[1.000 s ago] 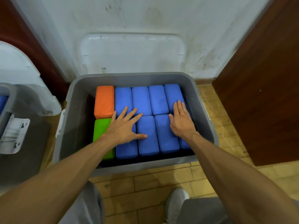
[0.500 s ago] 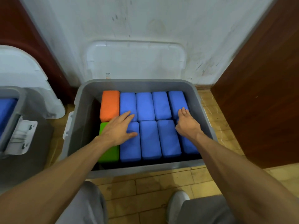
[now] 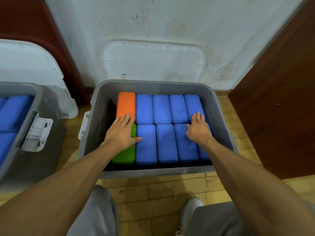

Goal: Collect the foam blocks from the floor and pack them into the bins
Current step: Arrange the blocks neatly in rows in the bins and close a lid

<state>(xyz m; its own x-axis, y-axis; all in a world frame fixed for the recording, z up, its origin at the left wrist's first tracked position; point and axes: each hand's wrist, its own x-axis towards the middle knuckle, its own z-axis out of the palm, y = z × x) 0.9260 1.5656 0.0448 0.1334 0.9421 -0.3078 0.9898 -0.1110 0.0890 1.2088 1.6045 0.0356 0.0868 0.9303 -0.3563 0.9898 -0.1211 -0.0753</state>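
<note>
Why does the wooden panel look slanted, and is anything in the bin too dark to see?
Head view: the wide-angle lens slants straight edges near the borders, as on the brown wooden panel; light is soft, no harsh glare; inside the gray bin, the gap beside the orange block is lost in shadow; left hand and right hand look sharp.

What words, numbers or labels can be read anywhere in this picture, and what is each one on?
Barcode sticker, at the lower left corner of the white lid standing behind the grey bin: bars and a line of print, too small and blurred to read.
Nothing else in view carries any readable text.
</note>
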